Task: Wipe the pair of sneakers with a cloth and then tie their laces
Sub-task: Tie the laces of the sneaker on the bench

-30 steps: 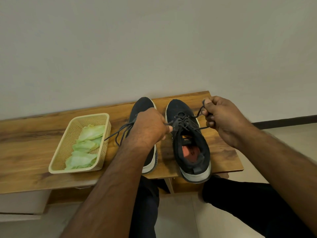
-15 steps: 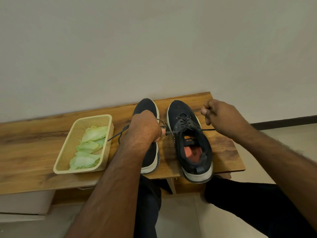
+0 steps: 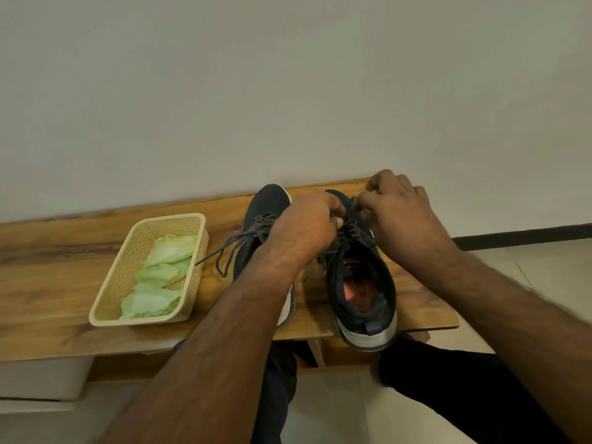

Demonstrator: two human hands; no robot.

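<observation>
Both hands work over the right sneaker (image 3: 358, 283), which stands on the table (image 3: 48, 283) beside the left sneaker (image 3: 256, 219). The left hand (image 3: 307, 225) curls its fingers round the lace at the eyelets; the right hand (image 3: 397, 213) pinches a lace end near the toe. If either pinch slackens, the half-made knot probably loosens. The sneaker's heel overhangs the table edge, so a hard tug might tip it off. The left sneaker's laces (image 3: 230, 248) trail loose, likely untied.

The left hand (image 3: 307, 225) and right hand (image 3: 397, 213) hide the lace ends of the right sneaker (image 3: 358, 283), so the grip cannot be told.
</observation>
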